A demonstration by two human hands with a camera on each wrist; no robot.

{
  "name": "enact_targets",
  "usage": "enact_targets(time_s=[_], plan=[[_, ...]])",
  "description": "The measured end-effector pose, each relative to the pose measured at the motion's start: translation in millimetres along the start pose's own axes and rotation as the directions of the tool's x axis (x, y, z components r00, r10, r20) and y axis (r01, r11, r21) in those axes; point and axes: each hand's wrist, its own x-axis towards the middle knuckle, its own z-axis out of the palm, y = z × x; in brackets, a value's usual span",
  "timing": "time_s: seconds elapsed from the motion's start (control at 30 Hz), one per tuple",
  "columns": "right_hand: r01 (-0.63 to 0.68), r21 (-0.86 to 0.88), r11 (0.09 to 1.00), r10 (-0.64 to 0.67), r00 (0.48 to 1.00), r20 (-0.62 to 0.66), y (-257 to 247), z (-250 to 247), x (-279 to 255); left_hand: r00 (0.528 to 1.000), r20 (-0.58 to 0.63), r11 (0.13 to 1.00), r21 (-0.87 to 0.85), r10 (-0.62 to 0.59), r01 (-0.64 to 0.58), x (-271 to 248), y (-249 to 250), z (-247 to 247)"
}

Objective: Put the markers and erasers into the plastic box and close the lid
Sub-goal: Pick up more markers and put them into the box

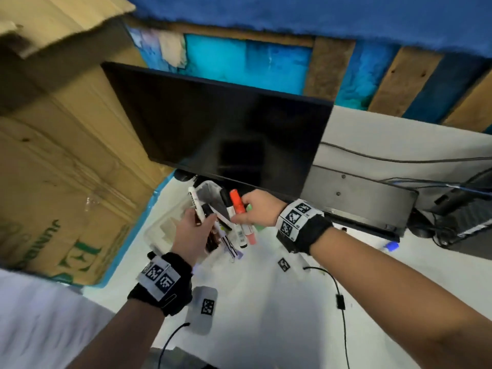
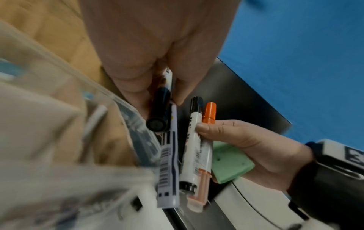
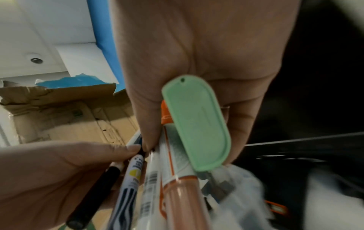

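Observation:
My left hand [image 1: 195,230] grips a bundle of markers [image 1: 197,206], among them a black-capped one [image 2: 158,109] and a white one with a barcode [image 2: 167,163]. Just to its right, my right hand [image 1: 253,209] holds an orange-capped marker [image 1: 238,206], a black-capped white marker [image 2: 192,143] and a green eraser [image 3: 197,123] pressed against the palm. Both hands hover above the clear plastic box [image 1: 165,225], which stands with its lid off in front of the monitor. A clear lid [image 1: 202,310] with a square tag lies on the white table nearer to me.
A black monitor [image 1: 221,129] rises right behind the hands. Cardboard boxes [image 1: 53,155] crowd the left edge. Cables [image 1: 338,294] trail across the white table [image 1: 279,315], with a blue cap [image 1: 391,246] and dark equipment [image 1: 359,206] at right.

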Motion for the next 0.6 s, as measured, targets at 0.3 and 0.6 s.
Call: enact_targets(time_s=[0.3,0.6], plan=[[0.0,-0.147,0.989,0.023,0.987,0.157,-59.9,35.5,88.9,0.981,-0.121,0.988,-0.02,-0.152,0.15,60.9,-36.3,-46.9],[-0.041,-0.141,0.989,0.064,0.985,0.163,-57.9,47.5,103.7,0.965,-0.026,0.965,-0.007,-0.26,0.26,91.2,-71.1,-38.2]])
